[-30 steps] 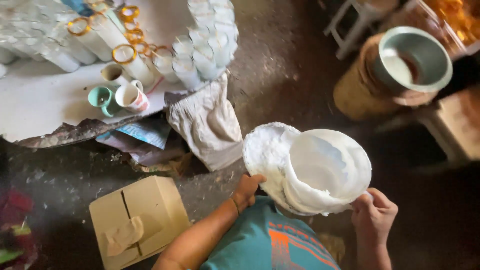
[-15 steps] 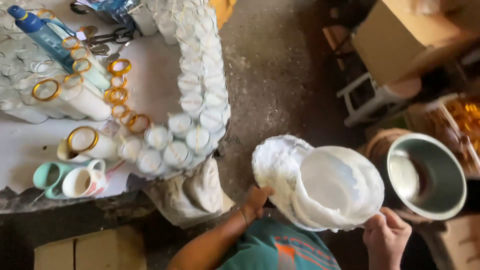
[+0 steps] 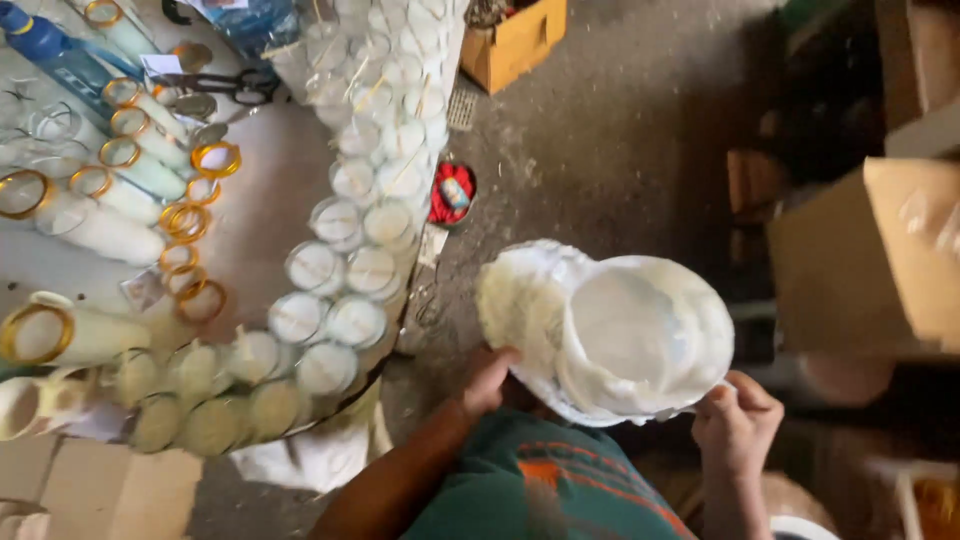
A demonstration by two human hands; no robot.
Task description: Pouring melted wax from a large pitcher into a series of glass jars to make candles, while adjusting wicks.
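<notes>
- While I look down, my left hand [image 3: 487,378] and my right hand [image 3: 735,425] both hold a big white bowl-shaped thing [image 3: 610,330], crusted with what looks like wax.
- My left fingers are closed on its near left edge, and my right fingers pinch its near right edge, so it stays level between them.
- It sits just past my hands, over the grey floor [image 3: 600,150], not resting on anything.
- Inside the white bowl I see a smooth pale round dip (I cannot tell if it is soft or hard).
- Off to the left of my left hand is a round table [image 3: 255,220] with many clear glass cups [image 3: 345,270] packed along its rim, each filled with white stuff.
- Farther left lie tall cups with gold rims [image 3: 60,335], tipped on their sides.
- Beyond the bowl, a small red tin [image 3: 452,195] sits on the floor.
- To the right of my right hand stands a cardboard box [image 3: 870,260].
</notes>
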